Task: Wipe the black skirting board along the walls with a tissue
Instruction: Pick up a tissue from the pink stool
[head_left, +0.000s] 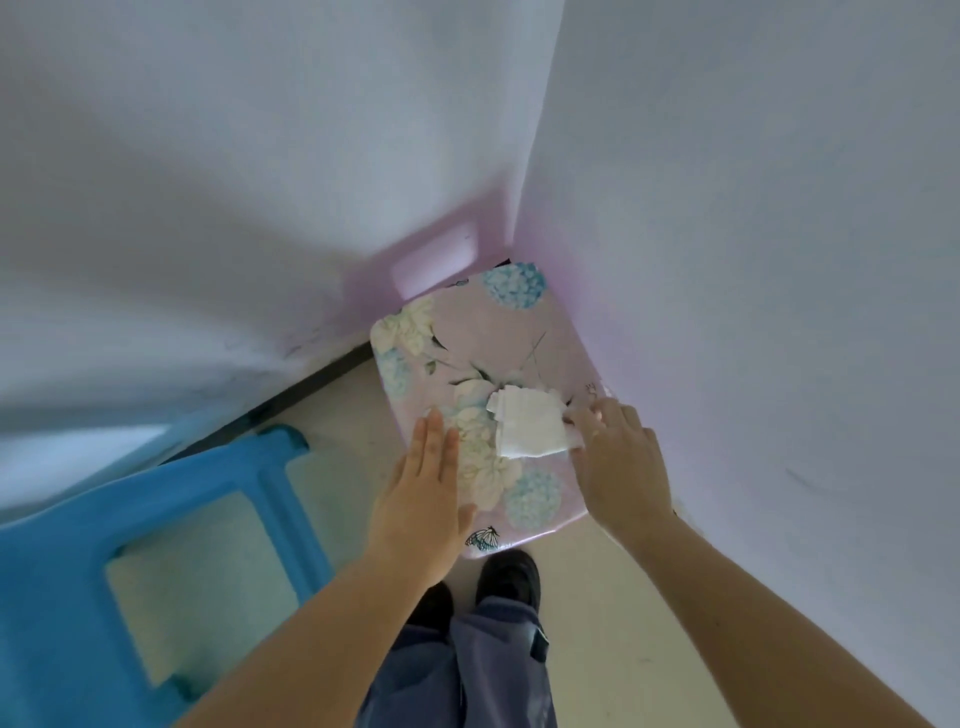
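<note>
Bare forearms (311, 623) reach out from the bottom edge, above blue-grey trousers (467, 670) and black shoes (511, 574). A white tissue (527, 423), folded into a soft, layered rectangle, lies on the seat (550, 348). The right hand (618, 462) pinches its right edge with curled fingertips. The left hand (423, 499) lies flat, fingers straight, on the seat's left rim. The seat is smooth, glossy pink, a rounded square printed with pale flowers and a butterfly, and it is set into the corner. The skirting (311, 387), a thin matte black strip, runs along the foot of the left wall (208, 208) beside the seat. A blue moulded plastic stool (67, 561) stands left on the cream floor (597, 597).
</note>
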